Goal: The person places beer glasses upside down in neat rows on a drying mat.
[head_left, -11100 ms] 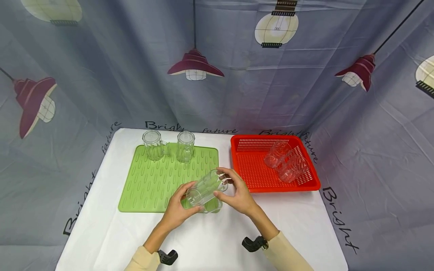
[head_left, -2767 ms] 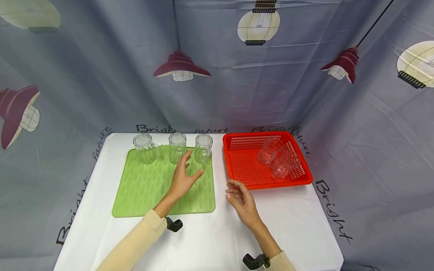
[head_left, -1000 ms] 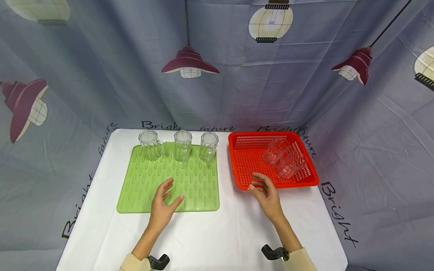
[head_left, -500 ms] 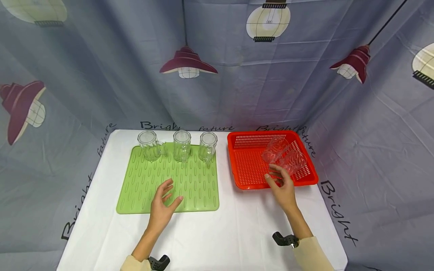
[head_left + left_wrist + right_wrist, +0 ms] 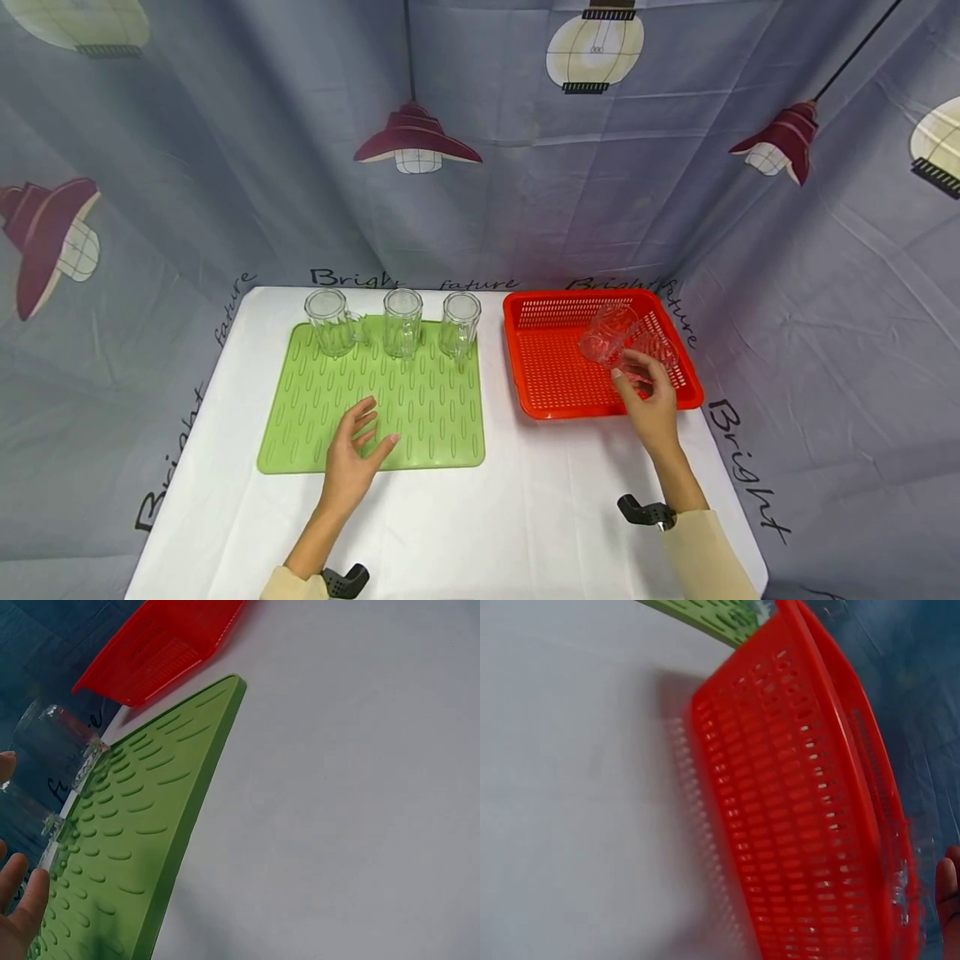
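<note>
Over the near right part of a red perforated plastic basket (image 5: pixel 551 379), the right hand (image 5: pixel 652 404) reaches in with its fingers bent and the gap to the thumb narrow. These fingers are at the near glass mug (image 5: pixel 656 346), partly covering it; cannot tell whether they grip it. Far glass mug (image 5: pixel 606 333) lies tilted just beside it, also inside the basket.

Left hand (image 5: pixel 348 458) holds nothing: fingers and thumb wide apart, over the near part of a green ridged mat (image 5: pixel 435 417). Along the far edge of the mat, three glass mugs (image 5: pixel 402 325) stand in a row, apart from one another. Handle of the leftmost points right; handles of the other two face the person.

Mat and basket rest near each other on a white-covered surface (image 5: pixel 480 533). Behind: grey curtain (image 5: pixel 525 208) printed with lamps. Each wrist carries a black device (image 5: pixel 645 510), below a cream sleeve (image 5: pixel 705 550).
</note>
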The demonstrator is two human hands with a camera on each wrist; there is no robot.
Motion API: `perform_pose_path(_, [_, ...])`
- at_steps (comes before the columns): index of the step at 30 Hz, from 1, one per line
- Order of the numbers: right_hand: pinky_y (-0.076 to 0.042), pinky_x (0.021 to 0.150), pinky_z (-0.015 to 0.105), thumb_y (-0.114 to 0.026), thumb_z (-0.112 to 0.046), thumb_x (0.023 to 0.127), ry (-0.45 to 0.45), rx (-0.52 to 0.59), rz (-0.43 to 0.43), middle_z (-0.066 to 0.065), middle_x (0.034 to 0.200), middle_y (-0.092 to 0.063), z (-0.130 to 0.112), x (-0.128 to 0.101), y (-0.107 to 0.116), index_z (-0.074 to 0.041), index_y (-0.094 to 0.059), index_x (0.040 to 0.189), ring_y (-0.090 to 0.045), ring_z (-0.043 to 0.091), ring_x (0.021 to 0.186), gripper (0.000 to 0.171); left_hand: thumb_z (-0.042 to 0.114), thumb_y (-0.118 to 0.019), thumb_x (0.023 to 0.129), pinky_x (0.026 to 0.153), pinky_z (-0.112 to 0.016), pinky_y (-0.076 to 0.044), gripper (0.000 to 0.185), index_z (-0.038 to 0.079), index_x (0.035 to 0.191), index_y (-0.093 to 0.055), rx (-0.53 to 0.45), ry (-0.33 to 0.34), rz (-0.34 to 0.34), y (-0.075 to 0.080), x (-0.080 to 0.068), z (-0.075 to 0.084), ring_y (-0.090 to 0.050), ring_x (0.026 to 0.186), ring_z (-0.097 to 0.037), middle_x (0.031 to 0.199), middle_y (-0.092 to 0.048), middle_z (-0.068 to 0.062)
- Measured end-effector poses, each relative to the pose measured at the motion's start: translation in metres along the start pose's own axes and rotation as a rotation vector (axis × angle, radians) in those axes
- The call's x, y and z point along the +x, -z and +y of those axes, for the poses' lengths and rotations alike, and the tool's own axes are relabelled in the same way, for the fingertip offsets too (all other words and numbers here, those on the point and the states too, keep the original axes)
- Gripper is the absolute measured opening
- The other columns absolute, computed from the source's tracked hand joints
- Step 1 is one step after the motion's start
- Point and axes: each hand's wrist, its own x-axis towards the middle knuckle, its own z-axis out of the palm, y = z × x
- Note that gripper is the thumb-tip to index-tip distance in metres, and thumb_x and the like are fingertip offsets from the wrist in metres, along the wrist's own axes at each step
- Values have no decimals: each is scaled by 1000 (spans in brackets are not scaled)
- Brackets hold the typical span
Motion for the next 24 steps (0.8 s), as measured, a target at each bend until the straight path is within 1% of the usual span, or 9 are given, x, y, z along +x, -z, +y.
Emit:
perform_pose_path(2, [-49,89,11,-70,1,100,1,-5,22,25,134,-62,-6,2,3,2,-65,141,-60,12,114,41,17,-83,96,122,-53,-48,77,14,162,-43,9,2,7,1,0,0,-51,151,-35,164,-49,-15])
perform_pose_path(4, [-50,90,14,-70,3,100,4,-14,48,27,133,-61,-10,5,6,4,-64,140,-60,14,115,41,16,-83,96,123,-53,-48,77,14,162,-43,10,-2,10,2,1,0,-51,151,-35,164,-49,-15])
perform_pose_path(7, [-49,90,15,-70,3,100,5,-48,82,28,134,-60,-7,13,12,5,-65,140,-59,15,116,41,16,-83,96,122,-51,-48,76,14,161,-43,16,-5,16,2,0,0,-52,150,-34,164,-50,-15])
perform_pose_path(9, [-48,90,14,-71,0,100,9,-84,104,24,134,-61,0,19,16,2,-65,140,-58,14,116,41,16,-83,97,121,-51,-49,75,15,161,-44,15,-5,20,1,-1,0,-52,150,-34,163,-50,-15])
perform_pose_path(13, [-47,89,13,-73,-6,100,-16,-147,145,15,135,-60,15,32,23,-6,-67,141,-55,4,114,41,15,-83,97,121,-52,-50,75,15,161,-44,-7,6,19,0,-3,1,-52,150,-34,163,-50,-15])
perform_pose_path(14, [-47,89,15,-74,-8,101,-26,-161,155,13,135,-59,18,35,25,-7,-68,141,-54,4,114,41,16,-82,97,120,-53,-50,75,15,161,-44,-9,8,16,-1,-3,1,-52,150,-34,164,-50,-15])
perform_pose_path(17, [-49,91,25,-74,-13,101,-75,-209,174,13,137,-57,24,39,29,-10,-67,142,-51,8,119,42,16,-82,97,120,-54,-51,75,14,161,-44,0,4,19,0,-3,1,-52,150,-34,163,-50,-16])
perform_pose_path(20, [-45,99,38,-75,-18,101,-126,-266,183,17,145,-54,27,39,31,-12,-65,145,-46,22,130,45,16,-83,97,119,-50,-52,76,14,161,-43,16,-4,33,3,-3,0,-52,150,-35,163,-50,-17])
perform_pose_path(24, [-36,105,54,-76,-21,100,-172,-310,178,21,155,-47,30,39,34,-11,-60,150,-36,35,140,53,16,-83,97,119,-39,-54,76,14,161,-44,11,-2,43,7,-2,-3,-52,150,-33,163,-51,-16])
